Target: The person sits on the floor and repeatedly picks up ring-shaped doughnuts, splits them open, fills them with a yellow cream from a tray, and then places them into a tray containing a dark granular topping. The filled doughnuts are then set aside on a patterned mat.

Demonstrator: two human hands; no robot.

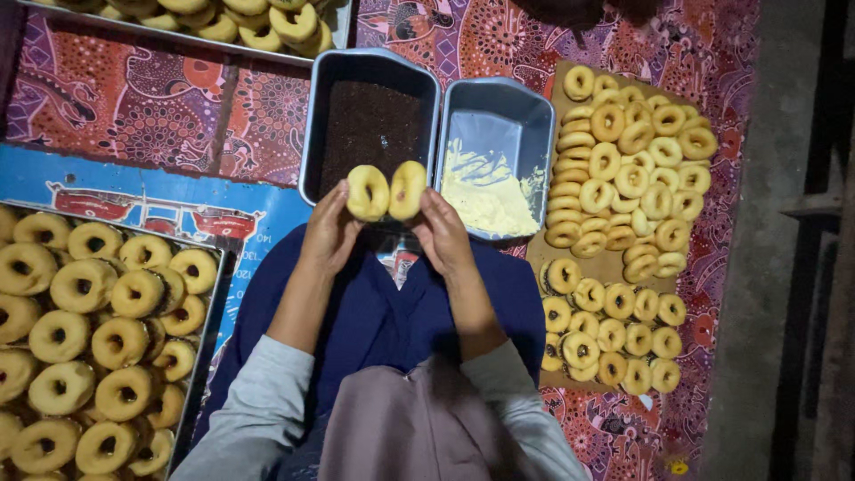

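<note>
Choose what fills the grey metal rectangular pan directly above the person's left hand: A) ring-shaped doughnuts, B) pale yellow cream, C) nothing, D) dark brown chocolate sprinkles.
D: the grey metal pan above the left hand holds a dark brown granular layer of sprinkles; the pale yellow cream lies in the neighbouring pan.

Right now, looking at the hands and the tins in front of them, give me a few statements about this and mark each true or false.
1. Each hand, left hand and right hand, holds a doughnut half. True.
2. The left tin holds dark sprinkles. True.
3. The right tin is full of dark sprinkles. False: it holds pale yellow cream at one end.
4. The doughnuts on the board at the right are chocolate coated. False: they are plain.
5. A tray of doughnuts lies at the left. True.
</note>
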